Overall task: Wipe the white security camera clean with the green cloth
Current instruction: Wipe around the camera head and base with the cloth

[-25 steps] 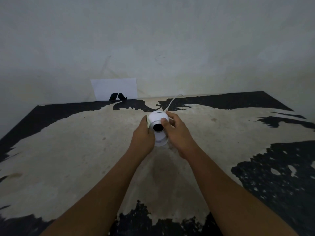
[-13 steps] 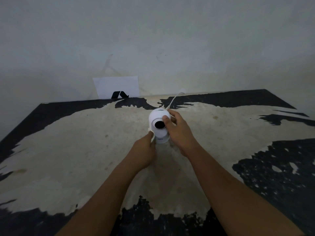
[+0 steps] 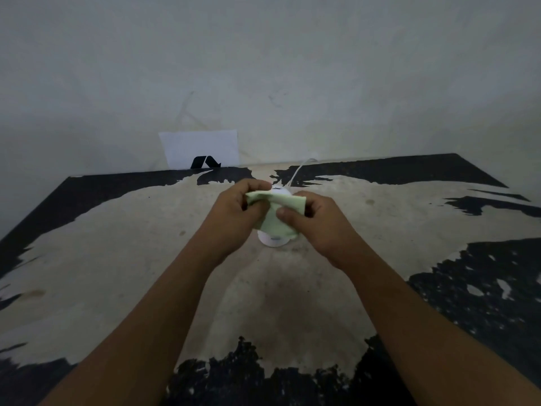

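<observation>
The white security camera (image 3: 274, 241) stands on the worn table (image 3: 117, 259), mostly hidden; only its round base and a bit of its top show. A pale green cloth (image 3: 276, 213) is spread across its front, covering the lens. My left hand (image 3: 234, 213) pinches the cloth's left top corner. My right hand (image 3: 314, 222) grips the cloth's right side, thumb pressed on the fabric over the camera body. A thin white cable (image 3: 297, 172) runs from the camera toward the wall.
A white paper sheet (image 3: 202, 148) with a black mark leans against the grey wall at the table's back edge, left of the cable. The table's black coating is peeled to a pale surface around the camera.
The lens was bare before, with my right hand on the camera and my left beside it. Now both hands hold the green cloth stretched over the camera's front.
</observation>
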Tool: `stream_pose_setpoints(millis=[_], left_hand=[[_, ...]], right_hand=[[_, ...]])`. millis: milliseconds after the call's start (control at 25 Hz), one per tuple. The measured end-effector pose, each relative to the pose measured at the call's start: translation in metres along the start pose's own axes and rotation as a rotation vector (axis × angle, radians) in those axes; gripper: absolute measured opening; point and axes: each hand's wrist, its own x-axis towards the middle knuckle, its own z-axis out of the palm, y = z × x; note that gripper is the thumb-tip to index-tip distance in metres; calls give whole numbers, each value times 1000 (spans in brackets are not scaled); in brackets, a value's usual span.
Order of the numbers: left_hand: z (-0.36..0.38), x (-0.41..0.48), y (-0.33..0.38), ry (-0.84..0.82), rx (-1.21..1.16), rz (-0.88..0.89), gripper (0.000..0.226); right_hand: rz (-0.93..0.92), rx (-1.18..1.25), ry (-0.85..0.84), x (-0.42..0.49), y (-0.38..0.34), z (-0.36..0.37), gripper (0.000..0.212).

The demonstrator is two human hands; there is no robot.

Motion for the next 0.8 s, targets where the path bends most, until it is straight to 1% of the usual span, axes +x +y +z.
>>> stream_pose_setpoints(millis=[80, 120, 160, 200, 280, 320, 360, 440, 520, 600, 640, 720, 760, 800], left_hand=[[2, 6, -12, 72, -88, -72, 21], [3, 7, -21, 99, -71, -111, 25], [3, 7, -33, 101, -7, -148, 37], [5, 7, -45, 76, 71, -185, 55], [11, 9, -68, -6, 269, -249, 92], [17, 10, -74, -43, 358, -277, 105], [22, 13, -78, -65, 423, -295, 113], [34, 18, -81, -71, 459, -313, 118], [43, 24, -81, -58, 507, -338, 113], [47, 27, -79, -62, 637, -347, 107], [49, 28, -78, -69, 688, -323, 101], [49, 30, -78, -66, 699, -267, 84], [48, 31, -78, -65, 685, -266, 79], [48, 31, -79, -61, 678, -276, 79]], right_hand=[[-32, -1, 181, 12, -4, -11, 1], [-48, -23, 274, 20, -6, -17, 7], [-63, -67, 349, 28, -10, -23, 12], [-73, -134, 410, 36, -14, -28, 17], [-85, -306, 455, 50, -18, -27, 25], [-82, -375, 443, 56, -18, -22, 23], [-79, -418, 410, 61, -17, -15, 19], [-85, -476, 298, 66, -7, 0, 7], [-135, -572, 138, 65, 5, 12, 30], [-180, -662, 3, 60, 14, 19, 41], [-199, -720, -46, 57, 17, 22, 46], [-242, -905, -108, 56, 22, 24, 57], [-258, -979, -121, 58, 22, 26, 60], [-257, -1003, -128, 62, 23, 26, 60]])
